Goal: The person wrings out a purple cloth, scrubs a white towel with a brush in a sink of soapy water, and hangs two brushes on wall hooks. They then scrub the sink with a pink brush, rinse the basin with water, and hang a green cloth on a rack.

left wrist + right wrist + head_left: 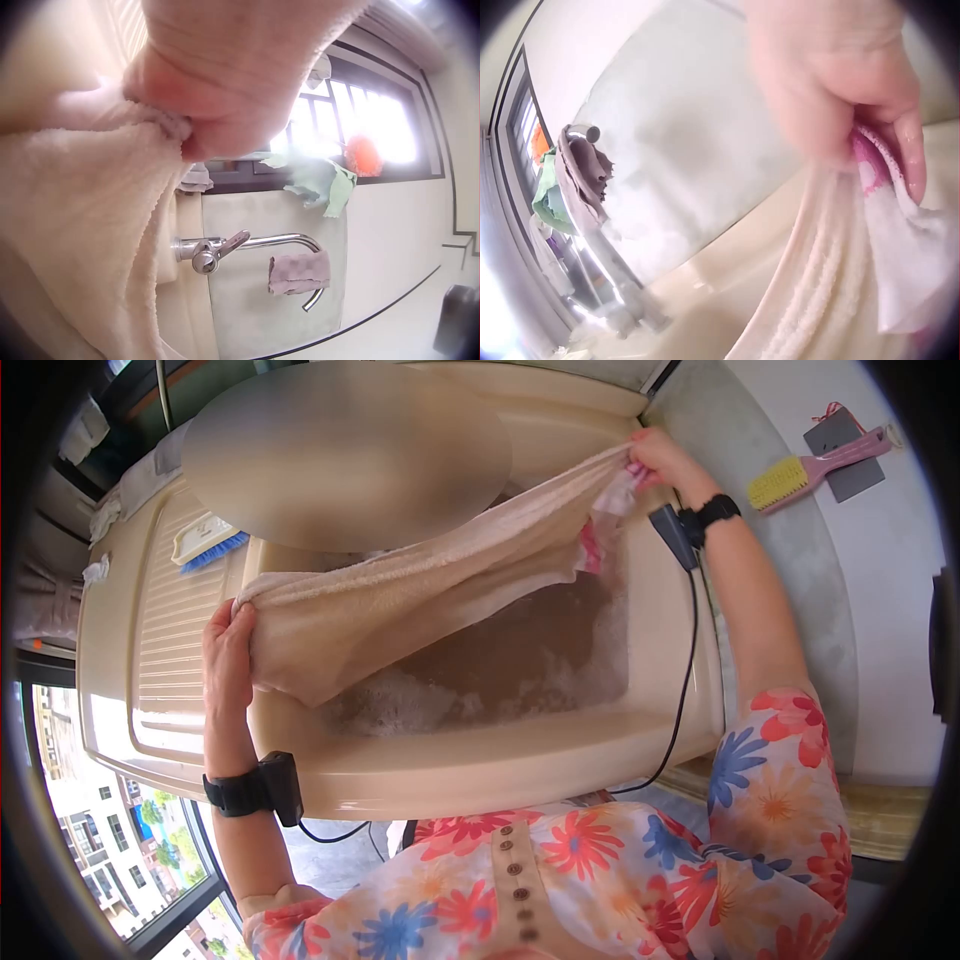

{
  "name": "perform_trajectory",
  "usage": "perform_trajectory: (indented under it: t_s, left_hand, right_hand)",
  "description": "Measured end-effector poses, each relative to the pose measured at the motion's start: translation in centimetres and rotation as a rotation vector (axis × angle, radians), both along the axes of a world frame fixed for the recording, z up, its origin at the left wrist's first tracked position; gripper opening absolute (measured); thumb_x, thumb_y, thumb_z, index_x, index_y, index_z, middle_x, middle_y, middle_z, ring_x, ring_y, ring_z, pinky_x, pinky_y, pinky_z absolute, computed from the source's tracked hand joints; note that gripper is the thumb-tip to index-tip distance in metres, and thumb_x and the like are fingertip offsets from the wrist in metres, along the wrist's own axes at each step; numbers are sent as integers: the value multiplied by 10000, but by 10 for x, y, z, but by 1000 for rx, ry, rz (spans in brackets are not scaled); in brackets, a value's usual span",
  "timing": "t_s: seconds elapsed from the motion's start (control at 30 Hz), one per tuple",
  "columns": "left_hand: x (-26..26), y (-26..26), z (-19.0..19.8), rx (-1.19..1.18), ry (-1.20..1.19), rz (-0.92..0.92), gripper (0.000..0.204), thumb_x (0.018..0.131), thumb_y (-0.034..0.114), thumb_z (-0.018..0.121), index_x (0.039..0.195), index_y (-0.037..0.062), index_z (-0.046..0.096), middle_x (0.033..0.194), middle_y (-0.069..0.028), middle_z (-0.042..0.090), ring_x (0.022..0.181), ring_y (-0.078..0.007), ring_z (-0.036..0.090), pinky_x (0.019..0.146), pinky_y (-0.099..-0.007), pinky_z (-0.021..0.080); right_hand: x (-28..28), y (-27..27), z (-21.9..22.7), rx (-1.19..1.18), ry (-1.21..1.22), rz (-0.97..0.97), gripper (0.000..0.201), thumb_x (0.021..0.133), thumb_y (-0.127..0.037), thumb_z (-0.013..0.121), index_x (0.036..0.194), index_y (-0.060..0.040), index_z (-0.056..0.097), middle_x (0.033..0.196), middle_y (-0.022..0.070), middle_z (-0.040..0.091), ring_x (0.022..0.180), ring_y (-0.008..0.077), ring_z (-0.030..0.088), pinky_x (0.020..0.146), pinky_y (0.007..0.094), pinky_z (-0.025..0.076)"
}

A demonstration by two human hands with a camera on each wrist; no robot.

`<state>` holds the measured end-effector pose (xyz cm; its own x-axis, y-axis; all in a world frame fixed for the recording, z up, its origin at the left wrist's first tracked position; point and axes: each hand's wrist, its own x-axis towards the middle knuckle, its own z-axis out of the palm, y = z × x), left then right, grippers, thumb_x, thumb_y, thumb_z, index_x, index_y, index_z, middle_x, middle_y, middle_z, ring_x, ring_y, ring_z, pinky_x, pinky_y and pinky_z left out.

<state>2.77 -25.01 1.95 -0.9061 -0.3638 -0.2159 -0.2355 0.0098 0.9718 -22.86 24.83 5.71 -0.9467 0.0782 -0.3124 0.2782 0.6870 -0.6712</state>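
Note:
A pale, cream-coloured towel (400, 595) with pink patches at its right end is stretched slantwise above the brown, foamy water (500, 660) of a beige basin (480, 765). Its left corner is pinched by my left hand (230, 660), at the basin's left side. My right hand (665, 460) grips the other end, higher up by the back right corner. In the left wrist view the towel (82, 225) hangs in folds from my left hand (225, 75). In the right wrist view my right hand (847, 82) holds the pink-edged cloth (907, 247) between its fingers.
A blue-bristled brush (210, 545) lies on the ribbed board (175, 650) at the left. A hairbrush (815, 470) rests on a dark card (850, 460) at the right. A metal tap (277, 241) carries a small mauve cloth (298, 271). A blurred oval hides the basin's back left part.

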Motion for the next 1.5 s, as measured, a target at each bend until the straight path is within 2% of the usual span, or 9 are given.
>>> perform_trajectory:
  t_s: [0.23,0.3,0.37,0.43,0.6,0.7,1.03,1.23,1.5]
  left_hand:
    - [-15,14,7,-548,-64,-125,256,858,182,522,995,-23,588,800,-64,624,694,-119,564,629,-263,451]
    - [-19,10,14,-768,-157,-295,260,842,191,541,977,-24,597,759,-65,623,665,-124,565,616,-272,453]
    - [-28,-10,13,-694,22,-301,249,807,188,589,951,-14,613,687,-80,605,618,-139,566,591,-276,457]
    - [-37,-26,32,-696,-1,-249,225,760,117,606,959,14,621,764,-95,635,656,-173,596,636,-296,470]
    - [-67,-92,34,-1470,181,-105,558,636,-44,546,1163,139,542,1280,-106,478,1140,-290,474,924,-392,407]
    - [-91,-111,25,-1445,88,-188,740,548,-104,540,1246,131,465,1332,-179,389,1227,-338,370,1033,-377,295]
    - [-100,-95,39,-1278,-69,-289,669,502,-65,603,1151,93,564,1063,-173,532,1025,-342,513,890,-357,422]
    - [-65,16,77,-1140,312,-671,557,536,-77,649,1080,21,582,927,-145,521,921,-317,508,806,-374,440]
    - [-80,92,-34,-956,282,-764,535,579,52,663,1103,42,557,1106,-180,517,1071,-349,472,902,-418,406]
  right_hand:
    - [43,-85,-28,-134,62,220,436,722,-137,633,1149,-103,550,1011,74,575,974,212,542,817,408,445]
    - [32,-77,-97,-176,136,597,477,713,-189,639,1176,-143,537,1040,114,586,966,242,556,820,375,443]
    - [60,-97,-99,291,128,961,540,690,-204,647,1207,-132,512,1098,151,577,996,281,551,878,336,422]
    - [93,-105,-128,239,-12,995,567,673,-185,653,1214,-110,504,1168,162,540,1061,315,519,925,349,402]
    - [108,-108,-143,463,107,886,524,683,-159,633,1191,-107,518,1160,157,551,1054,318,533,900,382,423]
    - [100,-103,-126,486,77,794,512,690,-162,626,1188,-103,521,1139,164,562,1050,315,538,899,376,424]
    - [105,-148,-15,-116,124,541,429,726,-221,644,1122,-70,577,1009,138,621,902,219,602,804,294,464]
    - [155,-231,6,-105,552,912,756,678,-245,733,1299,-10,372,1181,213,514,1127,314,481,917,347,412]
    - [121,-170,-72,37,-36,763,568,590,-196,671,1119,-45,531,986,129,622,911,228,597,788,311,465]
